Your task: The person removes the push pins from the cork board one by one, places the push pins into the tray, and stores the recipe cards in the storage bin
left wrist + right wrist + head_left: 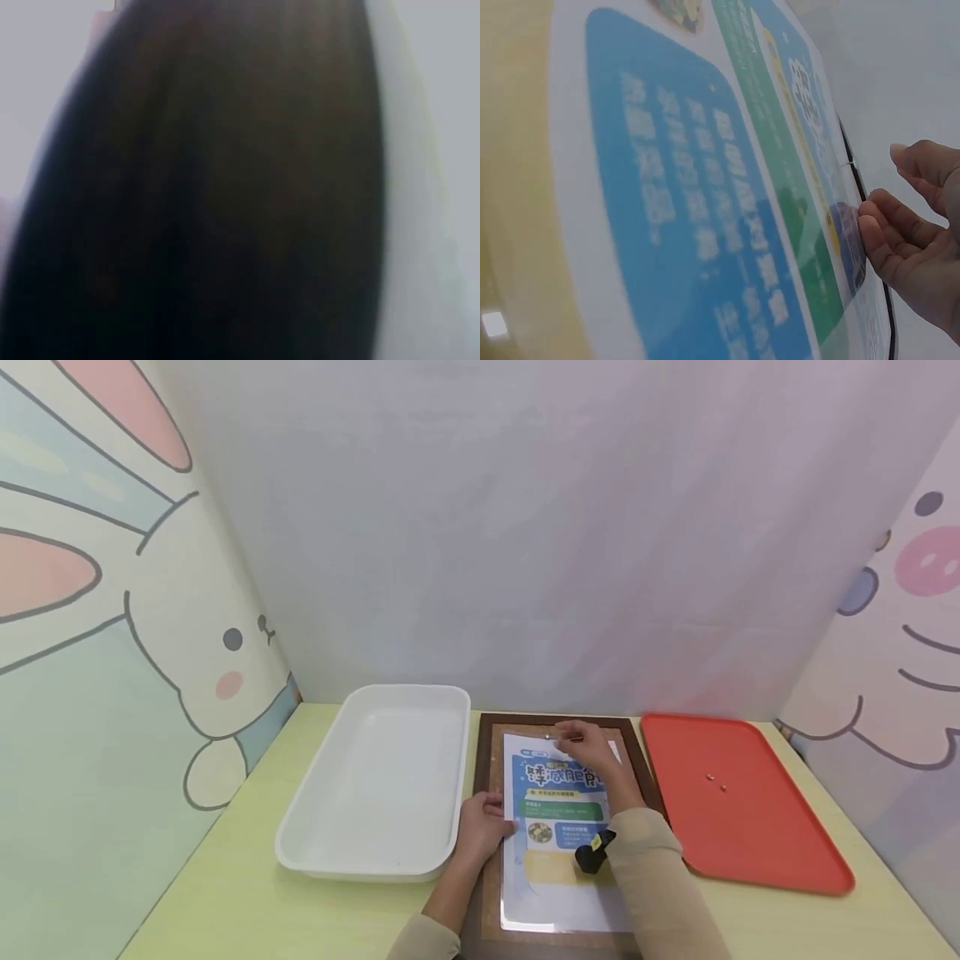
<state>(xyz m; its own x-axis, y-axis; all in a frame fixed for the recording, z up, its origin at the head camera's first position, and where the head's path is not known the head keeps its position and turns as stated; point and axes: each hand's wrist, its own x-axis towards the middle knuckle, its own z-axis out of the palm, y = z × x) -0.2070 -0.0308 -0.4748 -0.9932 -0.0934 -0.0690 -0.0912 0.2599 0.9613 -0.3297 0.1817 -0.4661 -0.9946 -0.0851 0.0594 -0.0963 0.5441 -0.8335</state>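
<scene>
A printed sheet with a glossy, clear-looking surface lies on a cork board with a dark wooden frame. At its top edge is a small shiny pin, which shows as a thin pale peg in the right wrist view. My right hand is just right of that pin. Its thumb stands apart from its fingers, which touch or nearly touch the sheet, and nothing shows between them. My left hand rests by the sheet's left edge, fingers loosely bent. A dark blur fills most of the left wrist view.
To the left, a deep white tray stands beside the board. A red tray lies to the right, with two small metallic pins on it. Behind the pale yellow table rises a grey curtain.
</scene>
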